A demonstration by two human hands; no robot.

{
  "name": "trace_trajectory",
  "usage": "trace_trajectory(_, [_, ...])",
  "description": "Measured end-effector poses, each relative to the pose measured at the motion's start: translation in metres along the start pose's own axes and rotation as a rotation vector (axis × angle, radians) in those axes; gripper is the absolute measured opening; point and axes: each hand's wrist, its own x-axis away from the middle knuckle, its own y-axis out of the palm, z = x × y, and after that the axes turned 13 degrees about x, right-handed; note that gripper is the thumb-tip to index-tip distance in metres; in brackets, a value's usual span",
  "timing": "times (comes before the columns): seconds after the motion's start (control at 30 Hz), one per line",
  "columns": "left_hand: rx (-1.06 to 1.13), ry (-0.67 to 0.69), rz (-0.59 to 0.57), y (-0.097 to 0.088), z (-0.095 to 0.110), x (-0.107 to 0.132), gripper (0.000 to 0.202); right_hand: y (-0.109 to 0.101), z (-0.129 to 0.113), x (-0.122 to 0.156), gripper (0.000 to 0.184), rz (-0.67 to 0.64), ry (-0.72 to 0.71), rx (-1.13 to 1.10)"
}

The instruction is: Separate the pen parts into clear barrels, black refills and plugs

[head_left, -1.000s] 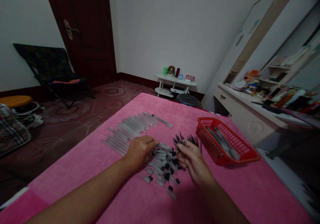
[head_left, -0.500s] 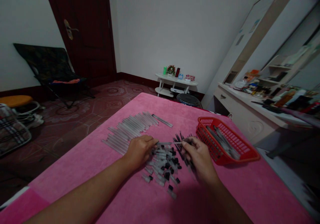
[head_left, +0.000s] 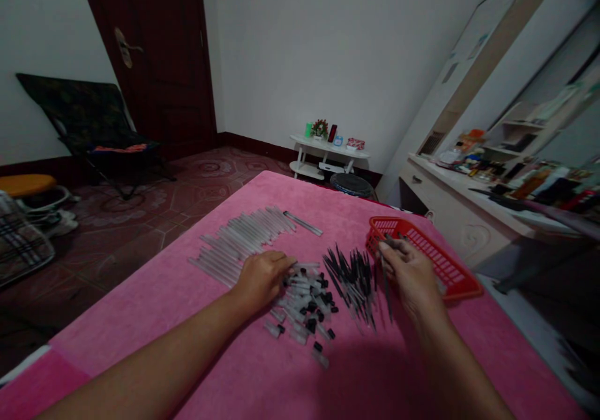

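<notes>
My left hand (head_left: 262, 276) is closed over the near edge of the pile, pinching a clear pen barrel (head_left: 308, 265) that points right. Under and beside it lie several clear pen caps (head_left: 300, 301) with black parts. My right hand (head_left: 412, 273) is closed at the basket's near left side, with a thin dark pen refill (head_left: 387, 292) hanging down from its fingertips. Between the hands, a heap of dark pen refills (head_left: 354, 282) lies spread on the pink cloth. Beyond my left hand, clear barrels (head_left: 244, 235) lie side by side in a row.
A red plastic basket (head_left: 457, 289) stands at the right, partly behind my right hand. One dark-ended tube (head_left: 304, 223) lies apart by the row. The pink cloth (head_left: 210, 370) covers the table. A cluttered dresser (head_left: 469, 201) is at the right.
My right hand has moved right, away from the barrel's end, to beside the basket. The refill heap it covered now shows. My left hand has stayed in place.
</notes>
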Motion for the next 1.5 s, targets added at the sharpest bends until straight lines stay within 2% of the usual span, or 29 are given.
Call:
trace_trajectory(0.13, [0.009, -0.003, -0.006, 0.0, 0.001, -0.001, 0.022, 0.012, 0.014, 0.0, 0.024, 0.005, -0.121, 0.211])
trace_trajectory(0.3, [0.03, -0.003, -0.014, -0.001, 0.002, -0.001, 0.023, 0.009, -0.008, 0.012, 0.021, 0.126, -0.351, 0.339])
trace_trajectory(0.37, [0.038, 0.0, -0.006, -0.001, 0.001, -0.001, 0.024, 0.005, -0.02, 0.021, 0.016, 0.202, -0.512, 0.417])
trace_trajectory(0.43, [0.054, 0.003, 0.007, -0.001, 0.0, 0.0, 0.024, 0.004, -0.024, 0.03, 0.01, 0.212, -0.712, 0.507])
trace_trajectory(0.57, [0.08, 0.005, 0.024, 0.0, -0.001, 0.0, 0.024, 0.007, -0.008, 0.04, 0.032, 0.033, -1.177, 0.669])
trace_trajectory(0.63, [0.082, -0.002, 0.023, -0.001, -0.002, 0.0, 0.023, 0.009, 0.003, 0.04, 0.036, -0.008, -1.293, 0.74])
trace_trajectory(0.73, [0.08, -0.011, 0.014, 0.0, -0.001, -0.001, 0.023, 0.006, 0.012, 0.036, 0.035, -0.036, -1.332, 0.845])
trace_trajectory(0.83, [0.083, -0.016, 0.007, 0.0, -0.001, -0.002, 0.023, -0.005, 0.019, 0.03, 0.032, -0.068, -1.354, 0.917])
trace_trajectory(1.07, [0.089, -0.005, -0.012, 0.003, 0.0, -0.002, 0.024, -0.032, 0.06, 0.032, 0.028, 0.018, -1.349, 1.127])
trace_trajectory(1.17, [0.078, -0.008, -0.016, 0.002, 0.001, -0.001, 0.024, -0.032, 0.071, 0.039, 0.025, -0.02, -1.318, 1.177])
trace_trajectory(1.3, [0.07, 0.017, 0.0, -0.002, 0.002, -0.001, 0.022, -0.027, 0.074, 0.043, 0.016, -0.019, -1.291, 1.137])
trace_trajectory(1.4, [0.04, 0.059, 0.028, -0.011, -0.001, -0.005, 0.024, -0.026, 0.074, 0.042, 0.014, -0.005, -1.287, 1.106])
trace_trajectory(1.5, [-0.016, 0.058, 0.051, -0.027, -0.012, -0.008, 0.028, -0.027, 0.076, 0.041, 0.014, 0.0, -1.305, 1.083])
